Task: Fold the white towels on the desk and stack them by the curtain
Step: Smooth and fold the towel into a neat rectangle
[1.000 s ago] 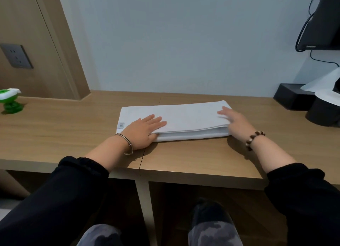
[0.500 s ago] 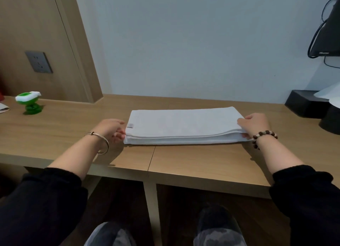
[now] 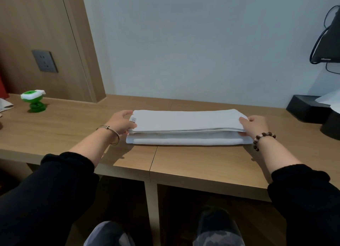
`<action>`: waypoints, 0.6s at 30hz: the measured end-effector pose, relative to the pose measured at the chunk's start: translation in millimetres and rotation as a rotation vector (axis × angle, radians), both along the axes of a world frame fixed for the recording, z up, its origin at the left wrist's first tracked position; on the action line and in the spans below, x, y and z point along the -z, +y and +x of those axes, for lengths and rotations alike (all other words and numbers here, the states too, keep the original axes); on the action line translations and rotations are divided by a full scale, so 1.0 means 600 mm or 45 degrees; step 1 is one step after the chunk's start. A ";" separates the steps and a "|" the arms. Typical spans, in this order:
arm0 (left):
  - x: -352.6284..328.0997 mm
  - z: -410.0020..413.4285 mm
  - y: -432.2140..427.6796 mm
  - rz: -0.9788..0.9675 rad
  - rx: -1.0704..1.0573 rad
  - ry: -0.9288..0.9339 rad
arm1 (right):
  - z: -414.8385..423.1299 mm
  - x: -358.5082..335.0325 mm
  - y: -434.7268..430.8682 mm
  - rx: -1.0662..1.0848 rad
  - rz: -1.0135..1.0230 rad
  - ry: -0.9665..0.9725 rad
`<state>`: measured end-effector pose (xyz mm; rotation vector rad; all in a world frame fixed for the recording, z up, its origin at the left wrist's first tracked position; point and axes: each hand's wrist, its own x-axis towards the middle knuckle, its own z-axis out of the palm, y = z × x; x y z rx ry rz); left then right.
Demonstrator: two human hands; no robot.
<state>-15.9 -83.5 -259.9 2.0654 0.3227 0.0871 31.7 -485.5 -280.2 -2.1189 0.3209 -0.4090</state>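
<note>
Closest in, two knees in grey patterned trousers show at the bottom edge, and black sleeves run up on either side; above them lies the front lip of the wooden desk (image 3: 193, 159), with a seam down its middle and open compartments beneath. On the desk the left hand (image 3: 122, 123), a thin metal bangle (image 3: 110, 135) at its wrist, curls its fingers round the left end of the white towel (image 3: 185, 120), thumb on top beside a small label; the right hand (image 3: 254, 125), wearing a bead bracelet (image 3: 263, 139), pinches the right end in the same way. The towel lies folded into a long band across the middle of the desk, parallel to the front edge; both hands hold its upper layers a little above the bottom layer, which rests flat on the wood. Farther left stands a small green and white toy (image 3: 34, 101); farther right sits a black box (image 3: 303, 107). Behind, a grey wall socket (image 3: 44, 61) is set in a wooden panel, and a dark screen (image 3: 329, 43) hangs at the right before the pale wall.
</note>
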 end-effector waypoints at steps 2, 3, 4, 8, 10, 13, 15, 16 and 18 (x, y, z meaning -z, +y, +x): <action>0.011 -0.004 0.003 0.007 -0.010 -0.031 | 0.001 0.010 0.001 0.024 -0.138 -0.031; 0.017 -0.006 0.003 0.003 -0.018 -0.042 | 0.001 0.013 0.003 0.036 -0.196 -0.044; 0.023 -0.008 0.002 0.007 -0.021 -0.056 | 0.001 0.016 0.004 0.055 -0.258 -0.051; 0.032 -0.006 -0.002 0.211 -0.009 -0.146 | -0.001 0.024 0.007 0.130 -0.476 -0.036; 0.033 -0.005 -0.004 0.327 0.016 -0.159 | -0.001 0.025 0.008 0.139 -0.553 -0.012; 0.035 -0.004 -0.009 0.370 0.007 -0.190 | 0.001 0.023 0.008 0.138 -0.497 -0.010; 0.034 -0.003 -0.011 0.183 -0.051 -0.265 | 0.005 0.020 0.008 0.111 -0.325 -0.058; 0.032 -0.002 -0.012 0.050 -0.087 -0.323 | 0.006 0.017 0.010 0.093 -0.240 -0.105; 0.027 0.000 -0.012 -0.142 -0.144 -0.454 | 0.006 0.014 0.015 0.057 -0.139 -0.210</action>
